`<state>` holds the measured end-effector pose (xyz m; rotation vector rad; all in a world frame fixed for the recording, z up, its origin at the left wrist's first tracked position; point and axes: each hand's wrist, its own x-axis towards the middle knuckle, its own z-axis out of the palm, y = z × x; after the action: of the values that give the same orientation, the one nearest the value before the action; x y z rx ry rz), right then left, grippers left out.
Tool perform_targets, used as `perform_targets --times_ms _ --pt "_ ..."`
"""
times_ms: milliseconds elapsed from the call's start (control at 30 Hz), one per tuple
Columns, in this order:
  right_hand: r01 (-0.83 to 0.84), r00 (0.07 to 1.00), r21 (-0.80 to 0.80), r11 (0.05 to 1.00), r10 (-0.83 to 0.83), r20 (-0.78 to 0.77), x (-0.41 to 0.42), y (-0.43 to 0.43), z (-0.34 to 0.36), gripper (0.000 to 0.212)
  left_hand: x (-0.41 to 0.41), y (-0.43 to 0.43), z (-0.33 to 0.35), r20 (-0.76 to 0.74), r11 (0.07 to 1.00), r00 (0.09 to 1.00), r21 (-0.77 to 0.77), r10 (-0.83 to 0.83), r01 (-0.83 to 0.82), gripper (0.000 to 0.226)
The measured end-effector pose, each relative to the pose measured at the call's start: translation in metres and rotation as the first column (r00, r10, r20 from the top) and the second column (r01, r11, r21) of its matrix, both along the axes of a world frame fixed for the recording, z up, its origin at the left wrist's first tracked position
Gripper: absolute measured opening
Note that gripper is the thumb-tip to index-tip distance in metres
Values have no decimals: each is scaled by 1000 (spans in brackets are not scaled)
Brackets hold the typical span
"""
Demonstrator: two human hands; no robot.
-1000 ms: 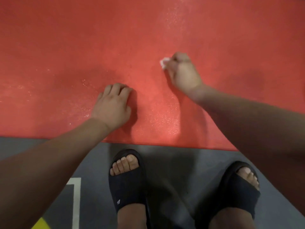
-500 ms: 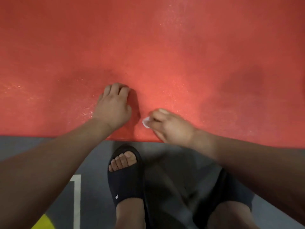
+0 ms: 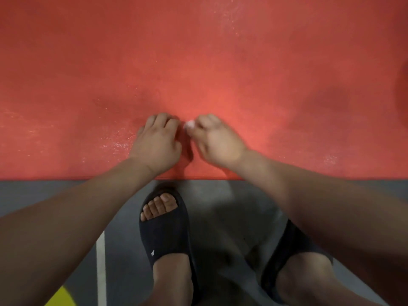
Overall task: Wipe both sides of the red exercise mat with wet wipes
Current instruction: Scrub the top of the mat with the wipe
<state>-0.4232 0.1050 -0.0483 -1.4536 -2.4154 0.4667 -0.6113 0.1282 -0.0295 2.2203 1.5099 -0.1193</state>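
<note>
Bare arms [image 3: 66, 217], black open-toed slides [image 3: 164, 237], white logo [image 3: 152, 253] on the left.

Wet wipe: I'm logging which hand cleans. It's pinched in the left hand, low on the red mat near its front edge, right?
Wrong hand. The head view shows the right hand pinching the wet wipe, low on the red mat near its front edge; the left hand only rests there.

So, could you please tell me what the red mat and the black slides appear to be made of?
The red mat looks like foam or rubber, matte with a fine grain, glinting where wet. The black slides look like moulded foam: one seamless, dull piece. Neither is certain from looks alone.
</note>
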Motion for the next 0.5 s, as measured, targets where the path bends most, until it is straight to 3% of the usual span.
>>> perform_targets --times_ms 67,133,200,300,367,433,500 --pt "-205 978 -21 979 206 30 11 -14 2 31 0 -1 0 4 1000 1000 6 4 -4 65" --pt "-180 981 -6 984 179 75 26 -1 -2 37 1 -2 0 -11 1000 1000 11 5 -5 61" --pt "39 997 55 998 -43 69 36 29 -9 39 2 -3 0 -28 1000 1000 5 11 -11 59" --pt "417 908 56 907 -419 25 34 74 -9 32 2 -2 -1 -30 1000 1000 11 8 -7 65" --pt "496 867 21 868 -496 40 19 83 -8 30 0 -1 -2 -22 1000 1000 11 -3 4 69" --pt "390 919 13 921 -390 61 3 71 -3 26 -1 0 -2 -13 1000 1000 10 -6 6 67" --pt "164 985 18 986 -165 59 -3 41 1 27 0 0 -1 -9 1000 1000 5 1 -1 65"
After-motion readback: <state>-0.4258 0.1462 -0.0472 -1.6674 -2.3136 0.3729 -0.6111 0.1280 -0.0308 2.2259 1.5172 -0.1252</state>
